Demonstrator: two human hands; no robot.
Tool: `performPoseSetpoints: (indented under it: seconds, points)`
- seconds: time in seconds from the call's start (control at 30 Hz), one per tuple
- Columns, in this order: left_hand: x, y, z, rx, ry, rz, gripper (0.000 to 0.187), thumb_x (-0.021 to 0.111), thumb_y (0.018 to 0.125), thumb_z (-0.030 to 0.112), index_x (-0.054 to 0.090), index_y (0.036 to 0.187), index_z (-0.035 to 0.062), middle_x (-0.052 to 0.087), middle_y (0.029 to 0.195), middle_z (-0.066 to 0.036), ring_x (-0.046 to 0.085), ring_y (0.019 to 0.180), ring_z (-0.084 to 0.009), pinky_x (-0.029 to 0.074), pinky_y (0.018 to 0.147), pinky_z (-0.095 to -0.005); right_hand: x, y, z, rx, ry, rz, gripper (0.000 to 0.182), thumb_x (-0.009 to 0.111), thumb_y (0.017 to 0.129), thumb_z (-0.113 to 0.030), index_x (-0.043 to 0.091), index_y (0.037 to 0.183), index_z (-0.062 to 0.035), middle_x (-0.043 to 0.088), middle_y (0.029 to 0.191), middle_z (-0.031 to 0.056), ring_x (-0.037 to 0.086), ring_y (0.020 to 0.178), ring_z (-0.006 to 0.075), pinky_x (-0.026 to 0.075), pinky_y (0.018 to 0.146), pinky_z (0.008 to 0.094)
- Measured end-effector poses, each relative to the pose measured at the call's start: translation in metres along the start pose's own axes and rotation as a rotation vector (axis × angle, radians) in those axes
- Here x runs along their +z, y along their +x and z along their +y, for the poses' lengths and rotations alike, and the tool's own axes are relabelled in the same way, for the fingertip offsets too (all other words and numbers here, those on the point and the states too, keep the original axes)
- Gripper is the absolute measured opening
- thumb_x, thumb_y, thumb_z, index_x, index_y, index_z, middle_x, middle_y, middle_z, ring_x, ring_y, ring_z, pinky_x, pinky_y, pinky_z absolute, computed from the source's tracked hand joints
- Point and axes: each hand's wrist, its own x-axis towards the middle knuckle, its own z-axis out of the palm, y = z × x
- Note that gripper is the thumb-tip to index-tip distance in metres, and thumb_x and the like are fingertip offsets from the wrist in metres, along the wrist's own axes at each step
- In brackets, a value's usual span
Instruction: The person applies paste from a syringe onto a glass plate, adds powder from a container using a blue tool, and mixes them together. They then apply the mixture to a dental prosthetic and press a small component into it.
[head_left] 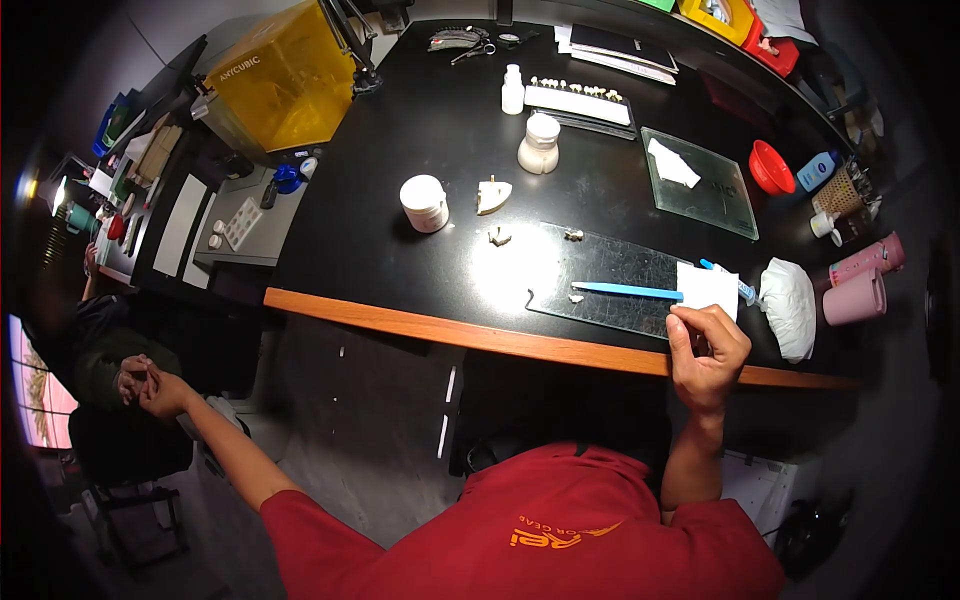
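My left hand (168, 395) is stretched far out to the left, its closed fingertips meeting another person's hand (132, 377). Whatever may be between them is too small to make out. At the bench's front edge, my right hand (708, 352) is closed, thumb and forefinger together beside the glass slab (620, 262); I cannot make out anything in the pinch. Just beyond those fingers, a slim blue stick-like tool (627, 290) lies across the slab, its right end over a white paper sheet (712, 284). A small whitish piece (575, 298) sits near the tool's left end.
Behind the slab stand a white jar (425, 204), a tooth model (493, 196) and a white bottle (540, 144). To the right are a crumpled white bag (788, 308), pink cups (856, 298) and a red bowl (771, 167). A wooden edge (450, 333) borders the bench.
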Motion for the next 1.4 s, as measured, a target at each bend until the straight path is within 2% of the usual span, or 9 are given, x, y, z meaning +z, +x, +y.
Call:
performPoseSetpoints:
  seconds: [0.27,0.37,0.53,0.67,0.77,0.9,1.0,1.03,1.4]
  points:
    - [-0.02,-0.004,0.092,0.046,0.007,0.001,0.044,0.093,0.084,0.029,0.069,0.098,-0.0053,0.08,0.091,-0.016,0.079,0.089,-0.0255,0.062,0.082,-0.0343,0.0,0.001,-0.001,-0.01,0.007,0.008,0.008,0.078,0.086,0.003,0.077,0.094,0.0004,0.066,0.074,0.0055,0.056,0.058,0.0098,0.04,0.052,0.0251]
    - [-0.015,-0.028,0.12,0.044,-0.242,-0.153,0.036,0.088,0.09,0.024,0.069,0.099,-0.0054,0.079,0.101,-0.015,0.077,0.092,-0.0237,0.061,0.082,-0.035,0.0,0.001,-0.002,0.003,0.02,0.005,0.008,0.079,0.086,0.003,0.078,0.094,0.0005,0.067,0.074,0.0063,0.058,0.058,0.0105,0.042,0.052,0.0252]
    - [-0.04,-0.112,0.247,0.051,-0.541,-0.894,0.015,0.078,0.099,0.014,0.075,0.107,0.0018,0.075,0.1,-0.006,0.071,0.091,-0.0139,0.055,0.083,-0.0259,-0.003,0.002,-0.006,-0.005,0.006,-0.01,0.01,0.08,0.085,0.003,0.079,0.094,-0.0001,0.068,0.073,0.0071,0.061,0.057,0.0123,0.046,0.053,0.0259]
    - [-0.08,-0.156,0.369,0.197,-0.694,-1.022,0.022,0.075,0.098,0.008,0.071,0.118,0.0016,0.076,0.111,-0.008,0.072,0.105,-0.0161,0.054,0.091,-0.0314,-0.004,0.0,-0.006,-0.012,0.024,-0.009,0.009,0.079,0.085,0.002,0.079,0.094,0.0003,0.068,0.073,0.0067,0.061,0.058,0.0112,0.046,0.053,0.0257]
    - [-0.093,-0.191,0.414,0.023,-0.88,-1.187,0.025,0.075,0.097,0.004,0.069,0.12,-0.0005,0.075,0.113,-0.011,0.071,0.106,-0.0164,0.055,0.094,-0.0308,-0.003,0.0,-0.004,-0.02,0.022,0.003,0.009,0.079,0.086,0.001,0.079,0.095,0.0003,0.069,0.074,0.0067,0.061,0.058,0.0111,0.046,0.053,0.0254]
    - [-0.086,-0.22,0.418,-0.182,-0.94,-1.409,0.025,0.075,0.098,0.004,0.067,0.12,-0.0041,0.072,0.106,-0.009,0.068,0.096,-0.0111,0.055,0.088,-0.0234,-0.005,0.0,-0.005,-0.02,0.016,0.005,0.009,0.08,0.086,0.002,0.079,0.095,0.0002,0.068,0.073,0.0068,0.061,0.057,0.011,0.046,0.052,0.0252]
    - [-0.085,-0.212,0.413,-0.225,-0.847,-1.423,0.025,0.071,0.101,0.004,0.066,0.124,-0.0041,0.071,0.11,-0.009,0.068,0.101,-0.0106,0.054,0.094,-0.0233,-0.005,0.0,-0.005,-0.012,0.026,-0.006,0.01,0.08,0.086,0.002,0.079,0.095,0.0002,0.068,0.073,0.0067,0.061,0.057,0.0109,0.046,0.052,0.0253]
    - [-0.087,-0.213,0.414,-0.306,-0.927,-1.394,0.022,0.073,0.1,0.005,0.068,0.119,-0.004,0.07,0.101,-0.007,0.066,0.093,-0.0102,0.054,0.088,-0.023,-0.005,0.0,-0.005,-0.012,0.032,-0.009,0.01,0.08,0.086,0.002,0.079,0.096,0.0001,0.068,0.073,0.0066,0.061,0.057,0.0109,0.046,0.052,0.0253]
    - [-0.083,-0.213,0.401,-0.295,-0.959,-1.361,0.007,0.066,0.104,0.008,0.068,0.102,0.0016,0.07,0.095,-0.005,0.061,0.086,-0.0078,0.049,0.082,-0.0232,-0.004,-0.001,-0.003,-0.002,0.052,-0.001,0.011,0.079,0.086,0.003,0.079,0.097,-0.0003,0.069,0.074,0.0069,0.064,0.058,0.0114,0.048,0.053,0.0248]
